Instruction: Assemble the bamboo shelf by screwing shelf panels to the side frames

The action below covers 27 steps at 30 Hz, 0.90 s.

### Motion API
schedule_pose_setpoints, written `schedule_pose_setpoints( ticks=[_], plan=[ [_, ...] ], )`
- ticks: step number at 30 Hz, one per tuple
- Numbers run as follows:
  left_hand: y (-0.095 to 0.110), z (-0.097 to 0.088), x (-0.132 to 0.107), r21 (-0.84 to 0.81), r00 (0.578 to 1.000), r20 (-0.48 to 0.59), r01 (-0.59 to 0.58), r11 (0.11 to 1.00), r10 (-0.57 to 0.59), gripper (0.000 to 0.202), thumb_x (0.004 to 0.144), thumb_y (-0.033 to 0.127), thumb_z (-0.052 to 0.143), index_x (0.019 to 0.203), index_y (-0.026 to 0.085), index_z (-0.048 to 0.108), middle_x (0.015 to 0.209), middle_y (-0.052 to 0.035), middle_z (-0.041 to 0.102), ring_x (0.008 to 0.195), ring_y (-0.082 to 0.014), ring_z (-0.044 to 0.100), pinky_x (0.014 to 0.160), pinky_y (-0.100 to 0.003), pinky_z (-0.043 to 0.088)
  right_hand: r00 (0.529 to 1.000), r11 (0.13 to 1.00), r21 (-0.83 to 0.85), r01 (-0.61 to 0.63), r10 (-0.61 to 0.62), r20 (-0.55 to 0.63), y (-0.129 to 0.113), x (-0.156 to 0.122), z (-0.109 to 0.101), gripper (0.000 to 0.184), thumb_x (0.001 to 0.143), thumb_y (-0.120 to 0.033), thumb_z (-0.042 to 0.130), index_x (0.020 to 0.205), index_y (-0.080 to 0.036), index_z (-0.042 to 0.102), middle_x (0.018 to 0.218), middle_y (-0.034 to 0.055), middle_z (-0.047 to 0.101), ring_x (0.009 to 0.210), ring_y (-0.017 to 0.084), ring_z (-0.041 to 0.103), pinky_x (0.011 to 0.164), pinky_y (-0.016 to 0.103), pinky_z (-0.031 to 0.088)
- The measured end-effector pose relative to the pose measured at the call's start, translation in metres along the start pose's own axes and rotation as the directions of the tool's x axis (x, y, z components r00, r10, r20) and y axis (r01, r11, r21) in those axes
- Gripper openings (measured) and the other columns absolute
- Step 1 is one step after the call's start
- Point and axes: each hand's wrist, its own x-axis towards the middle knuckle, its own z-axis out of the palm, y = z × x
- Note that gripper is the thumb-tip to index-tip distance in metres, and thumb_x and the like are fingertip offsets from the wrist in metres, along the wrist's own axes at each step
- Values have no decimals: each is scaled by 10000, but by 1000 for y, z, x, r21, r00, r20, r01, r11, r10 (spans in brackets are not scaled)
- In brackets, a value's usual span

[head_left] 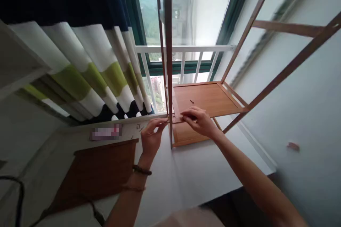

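Observation:
A brown wooden shelf rack stands ahead, with an upper shelf board (205, 95) and a lower board (186, 134) between its side frames. My left hand (153, 136) is closed in a pinch against the outer side of the upright post (171, 78). Whatever its fingertips hold is too small to name. On the other side of that post, my right hand (198, 120) is closed in a pinch over the front edge of the upper board. Its fingertips hide what they grip, if anything. A small dark screw (191, 101) lies on the upper board behind my right hand.
On the white surface at left lie a loose brown board (98, 173), a blurred-out packet (106, 132) and small metal pieces (138, 126). A curtain (93, 67) hangs at left. A white railing (186, 48) and window stand behind, with a white wall at right.

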Motion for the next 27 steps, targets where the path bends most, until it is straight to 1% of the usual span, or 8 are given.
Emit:
schedule_pose_setpoints(
  ticks=[3, 5, 12, 15, 19, 22, 25, 27],
  plan=[
    [-5, -5, -8, 100, 996, 7, -91, 991, 90, 91, 735, 140, 672, 776, 219, 690, 851, -10, 597, 801, -124, 584, 714, -258, 488, 1000, 1000, -4, -5, 5, -10, 0, 3, 1, 142, 827, -186, 548, 913, -170, 660, 825, 42, 639, 688, 116, 564, 616, 231, 443],
    [-5, -7, -11, 65, 997, 35, -77, 995, 75, 83, 742, 152, 665, 775, 220, 698, 829, -7, 610, 767, -120, 595, 694, -250, 494, 1000, 1000, -15, -6, 6, -18, 1, 4, 1, 132, 826, -192, 555, 900, -176, 662, 813, 39, 638, 695, 121, 566, 626, 238, 441],
    [-2, -16, -17, -131, 951, 258, 210, 969, -171, 241, 839, 217, 536, 1041, 208, 668, 1034, -64, 670, 839, -175, 657, 756, -310, 539, 1000, 1000, -26, -14, 14, 2, -1, 6, 0, 122, 831, -209, 559, 891, -184, 661, 829, 43, 645, 756, 138, 580, 676, 256, 446],
    [-8, -16, -14, -138, 949, 218, 262, 955, -228, 353, 789, 228, 616, 1142, 209, 601, 988, -58, 700, 883, -198, 666, 792, -340, 548, 999, 1000, -16, -19, 19, 25, -3, 7, -3, 125, 834, -220, 560, 896, -183, 662, 850, 49, 649, 770, 142, 584, 686, 260, 453],
    [-16, -15, 3, 17, 980, 192, 42, 999, -44, 244, 775, 217, 637, 1016, 237, 672, 973, -36, 699, 905, -175, 653, 842, -327, 518, 998, 999, -10, -36, 36, 59, -5, 8, -5, 139, 844, -235, 552, 914, -182, 660, 853, 52, 650, 752, 140, 582, 663, 258, 457],
    [-15, -15, 13, 128, 987, 158, -57, 990, 36, 149, 761, 233, 650, 891, 244, 722, 909, -32, 691, 830, -156, 642, 752, -279, 523, 997, 999, -12, -44, 44, 68, -6, 7, -6, 143, 847, -240, 550, 919, -186, 660, 860, 51, 649, 766, 142, 583, 667, 259, 458],
    [-5, -16, 15, 80, 972, 186, 130, 988, -143, 220, 777, 253, 622, 977, 222, 708, 897, -39, 707, 769, -156, 649, 714, -273, 531, 996, 999, -21, -48, 50, 69, -5, 7, -6, 143, 846, -244, 552, 918, -186, 662, 861, 49, 648, 768, 140, 582, 667, 259, 455],
    [4, -16, 17, -18, 926, 221, 319, 948, -307, 264, 799, 268, 584, 1026, 186, 692, 925, -54, 717, 749, -166, 660, 714, -292, 541, 996, 998, -25, -49, 50, 69, -5, 7, -5, 146, 844, -254, 556, 919, -189, 663, 861, 50, 649, 768, 143, 583, 664, 261, 454]
  ],
)
